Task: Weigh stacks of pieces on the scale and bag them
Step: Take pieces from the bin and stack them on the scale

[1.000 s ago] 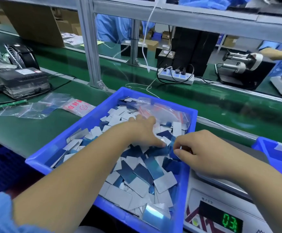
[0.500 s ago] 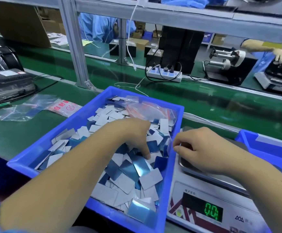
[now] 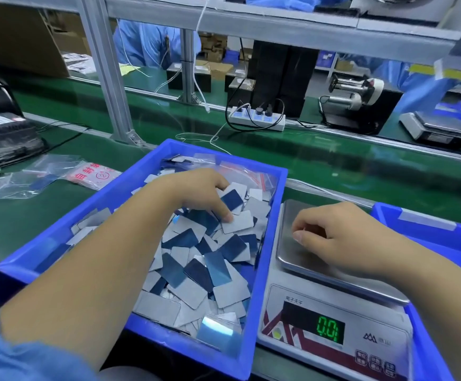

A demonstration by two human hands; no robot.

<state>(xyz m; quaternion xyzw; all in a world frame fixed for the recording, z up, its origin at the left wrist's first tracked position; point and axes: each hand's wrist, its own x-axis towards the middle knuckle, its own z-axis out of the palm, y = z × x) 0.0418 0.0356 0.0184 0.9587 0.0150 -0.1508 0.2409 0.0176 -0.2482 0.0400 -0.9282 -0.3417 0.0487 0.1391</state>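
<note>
Green "0.0" on the scale (image 3: 331, 320) display.

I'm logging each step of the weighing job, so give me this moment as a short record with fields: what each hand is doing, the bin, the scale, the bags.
left hand: left hand reaches into the pile, fingertips on the pieces
right hand: right hand over the scale pan, fingers curled; nothing visible in it
bin: blue bin holds loose grey and blue pieces, with a clear zip bag at its far end
scale: scale right of the bin, display lit green, reads about zero
bags: clear bags lie on the green table, left of the bin
</note>
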